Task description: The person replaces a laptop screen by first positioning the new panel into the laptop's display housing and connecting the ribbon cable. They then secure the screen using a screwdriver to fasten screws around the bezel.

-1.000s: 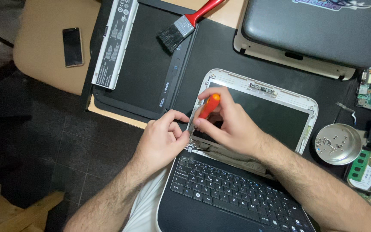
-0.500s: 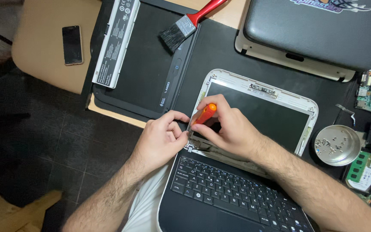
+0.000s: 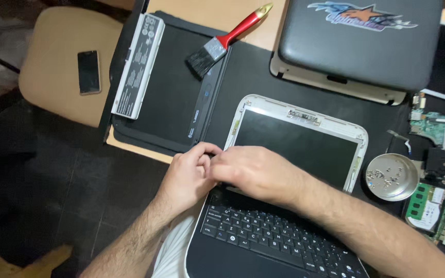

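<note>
A small open laptop lies flat with its dark screen (image 3: pixel 294 144) in a bare white frame and its black keyboard (image 3: pixel 274 237) toward me. My left hand (image 3: pixel 186 177) pinches at the frame's lower left corner by the hinge. My right hand (image 3: pixel 253 172) lies palm down over the hinge strip, fingers curled and meeting the left fingertips. The orange-handled screwdriver it held in the earlier frames is covered by the hand.
A red-handled brush (image 3: pixel 217 46) and a white battery pack (image 3: pixel 137 64) rest on a black panel (image 3: pixel 176 103). Also present: a phone (image 3: pixel 88 72) on a stool, a closed grey laptop (image 3: pixel 356 41), a metal dish of screws (image 3: pixel 391 177), and circuit boards (image 3: pixel 433 128).
My right hand has rolled down flat over the hinge, so the orange screwdriver handle no longer shows. My left hand stays at the frame's corner.
</note>
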